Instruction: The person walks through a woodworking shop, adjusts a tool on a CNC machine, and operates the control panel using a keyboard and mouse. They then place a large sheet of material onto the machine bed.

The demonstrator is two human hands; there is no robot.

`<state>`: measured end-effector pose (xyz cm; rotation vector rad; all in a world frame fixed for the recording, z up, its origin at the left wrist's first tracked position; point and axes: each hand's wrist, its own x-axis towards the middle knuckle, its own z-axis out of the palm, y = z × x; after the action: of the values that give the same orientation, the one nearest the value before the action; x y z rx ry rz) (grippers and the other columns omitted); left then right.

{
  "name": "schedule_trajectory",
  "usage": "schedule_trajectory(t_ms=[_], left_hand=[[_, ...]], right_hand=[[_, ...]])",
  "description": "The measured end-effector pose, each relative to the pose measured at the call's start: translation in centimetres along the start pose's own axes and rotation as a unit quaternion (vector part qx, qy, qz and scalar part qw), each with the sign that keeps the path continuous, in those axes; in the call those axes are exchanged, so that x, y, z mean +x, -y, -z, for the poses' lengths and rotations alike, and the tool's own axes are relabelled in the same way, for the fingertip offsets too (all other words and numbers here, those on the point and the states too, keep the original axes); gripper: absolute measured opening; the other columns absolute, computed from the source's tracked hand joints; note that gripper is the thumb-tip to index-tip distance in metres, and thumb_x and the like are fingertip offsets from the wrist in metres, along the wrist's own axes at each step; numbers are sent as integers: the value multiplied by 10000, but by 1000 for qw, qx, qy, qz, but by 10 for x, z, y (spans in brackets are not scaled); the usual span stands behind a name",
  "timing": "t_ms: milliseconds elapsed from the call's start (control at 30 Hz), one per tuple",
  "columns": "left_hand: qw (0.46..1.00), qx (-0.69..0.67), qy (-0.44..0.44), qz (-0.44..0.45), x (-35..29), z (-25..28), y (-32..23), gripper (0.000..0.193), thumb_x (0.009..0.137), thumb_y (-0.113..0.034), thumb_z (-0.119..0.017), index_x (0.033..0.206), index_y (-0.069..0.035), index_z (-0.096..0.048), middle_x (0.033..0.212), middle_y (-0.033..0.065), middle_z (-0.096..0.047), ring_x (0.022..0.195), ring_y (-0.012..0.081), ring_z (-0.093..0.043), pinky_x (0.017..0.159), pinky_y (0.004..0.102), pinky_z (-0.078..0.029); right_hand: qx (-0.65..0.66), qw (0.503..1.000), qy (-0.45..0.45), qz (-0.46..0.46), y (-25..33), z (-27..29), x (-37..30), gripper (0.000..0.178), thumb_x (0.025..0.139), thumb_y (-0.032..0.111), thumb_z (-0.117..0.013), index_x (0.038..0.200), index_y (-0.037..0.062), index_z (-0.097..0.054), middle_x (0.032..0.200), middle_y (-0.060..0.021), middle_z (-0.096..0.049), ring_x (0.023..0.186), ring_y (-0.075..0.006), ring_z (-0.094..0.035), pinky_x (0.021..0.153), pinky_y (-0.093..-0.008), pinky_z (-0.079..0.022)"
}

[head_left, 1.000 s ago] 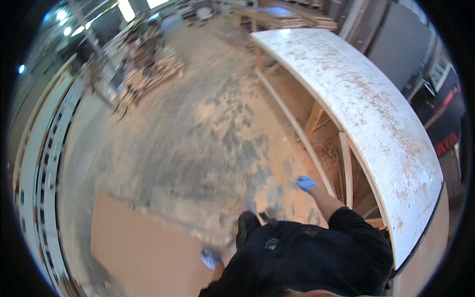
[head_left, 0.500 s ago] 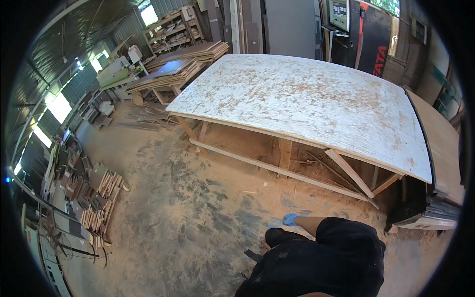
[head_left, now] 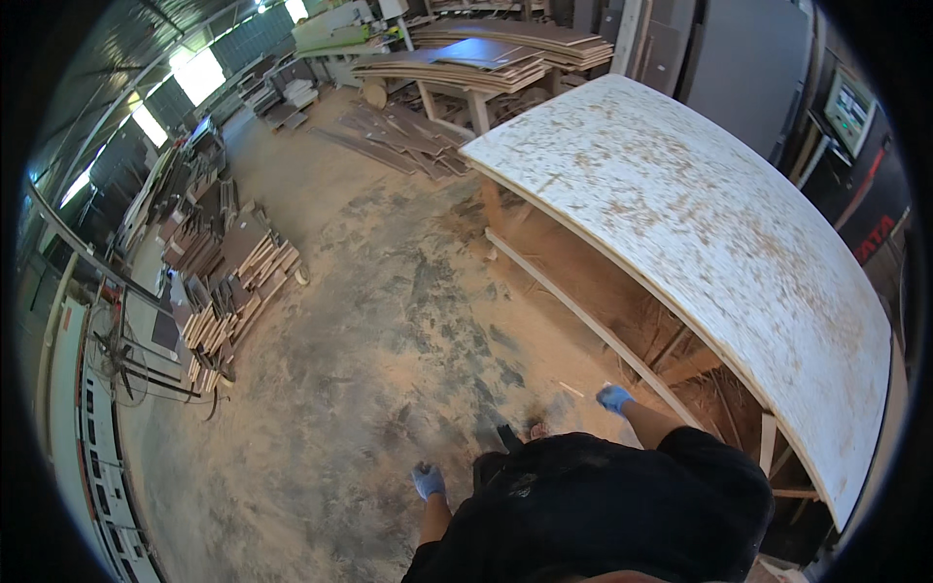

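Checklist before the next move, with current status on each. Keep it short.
1. Gloves on: ok. Left hand and right hand both wear blue gloves.
2. Hands empty: cannot tell for sure. No held item shows, but the fingers are too small to read.
3. White tabletop clean: not ok. Brown debris is scattered over it.
4. Floor clean: not ok. Tan dust covers much of it, and a thin light strip lies near the right hand.
5. Stacked boards on the left away from the hands: ok, well apart.
6. Fan stopped: cannot tell.
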<state>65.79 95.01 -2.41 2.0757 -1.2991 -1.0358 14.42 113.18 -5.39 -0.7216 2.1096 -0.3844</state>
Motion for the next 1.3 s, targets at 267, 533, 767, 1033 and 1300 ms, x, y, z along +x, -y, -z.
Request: schedule_trajectory(t_ms=[267,533,767,1033,1300], left_hand=[[964,32,-5,264,91,25,33,358,855,-115,-661,1197,-31,-595,1156,175,-659,1007,280,-644,846,378,-514],[961,245,103,77,393,26,-136,371,849,-197,-674,1179,-36,-623,1175,175,-667,1085,299,-631,909,386,-496],[986,122,77,-86,632,-90,-363,362,850,-189,-672,1161,-12,-622,1125,150,-681,1017,243,-647,896,357,-501],[976,-9,130,-175,691,-271,-500,385,809,-74,-668,1175,14,-588,1032,144,-667,918,246,-631,846,356,-512],[977,97,189,25,776,-325,-536,344,792,-115,-646,1101,33,-610,976,154,-666,843,234,-627,741,365,-511]], right_hand=[[25,992,-13,121,252,14,168,309,823,281,-601,999,54,-714,1012,-180,-704,930,-359,-652,833,-417,-504],[-161,964,62,203,370,-33,286,319,836,317,-625,1005,64,-721,1005,-163,-717,941,-343,-666,849,-391,-519],[65,994,-10,85,440,9,358,370,855,365,-623,1069,77,-713,1044,-209,-701,990,-356,-667,886,-401,-514],[115,980,-55,154,577,159,497,351,898,318,-602,1130,66,-682,1100,-159,-700,1027,-331,-659,904,-388,-507],[120,946,-195,231,719,320,594,293,925,323,-580,1116,129,-690,1074,-123,-708,991,-337,-662,847,-392,-527]])
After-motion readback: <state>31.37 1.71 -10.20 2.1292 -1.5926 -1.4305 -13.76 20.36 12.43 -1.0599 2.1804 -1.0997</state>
